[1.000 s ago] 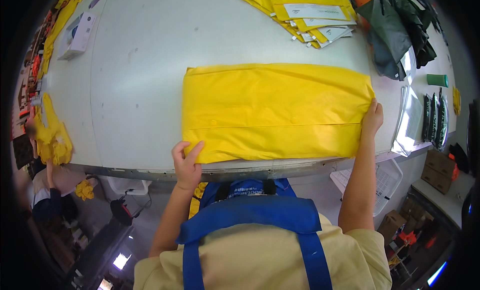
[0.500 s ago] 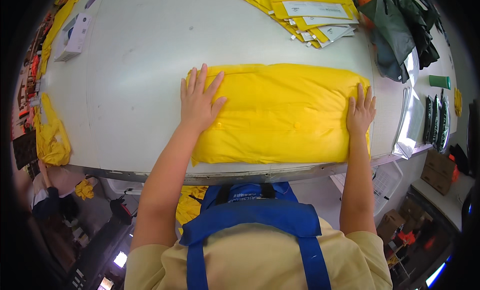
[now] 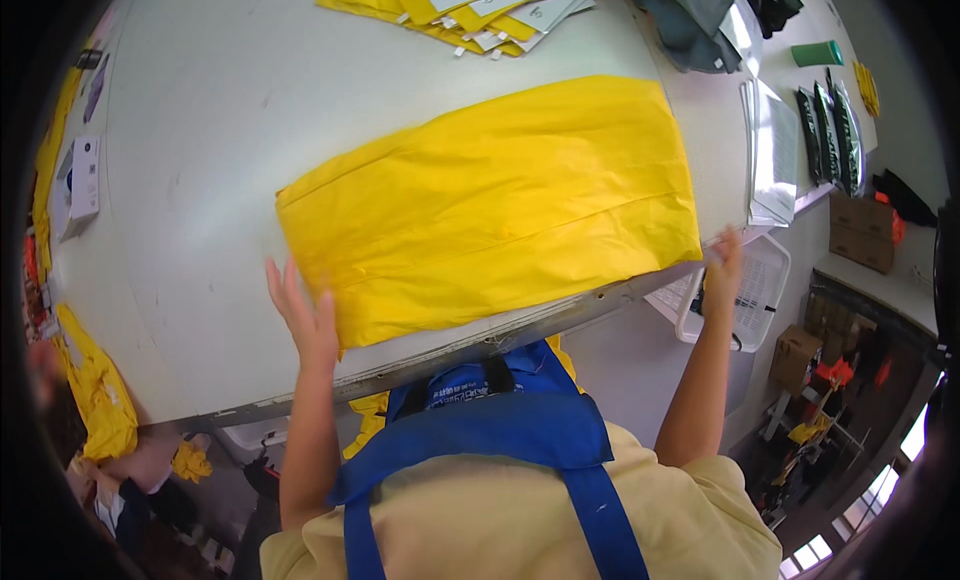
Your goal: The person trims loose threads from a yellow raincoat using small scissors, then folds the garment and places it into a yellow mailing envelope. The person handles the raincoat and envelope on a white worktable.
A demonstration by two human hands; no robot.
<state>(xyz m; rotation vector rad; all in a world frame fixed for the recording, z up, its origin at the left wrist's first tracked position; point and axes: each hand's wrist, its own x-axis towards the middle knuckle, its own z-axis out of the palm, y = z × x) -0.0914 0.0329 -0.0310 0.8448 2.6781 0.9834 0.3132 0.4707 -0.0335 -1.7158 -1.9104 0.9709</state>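
Note:
A folded yellow garment (image 3: 490, 215) lies flat on the pale work table, its near edge close to the table's front. My left hand (image 3: 310, 315) is beside the garment's lower left corner, fingers spread and a little blurred, with nothing in it. Just off the lower right corner is my right hand (image 3: 724, 265), its fingers loosely bent and apart. No held thing shows in it.
At the far side lies a stack of yellow garments with white cards (image 3: 500, 5). Dark grey cloth (image 3: 690, 25), a green roll (image 3: 817, 54), clear plastic sheets (image 3: 772, 160) and dark packets (image 3: 830, 130) are on the right. A white basket (image 3: 762, 310) stands below the table.
Both hands have lifted off the garment's surface and dropped toward its near corners. The view has turned, so the garment now appears slanted; its buttons are less plain.

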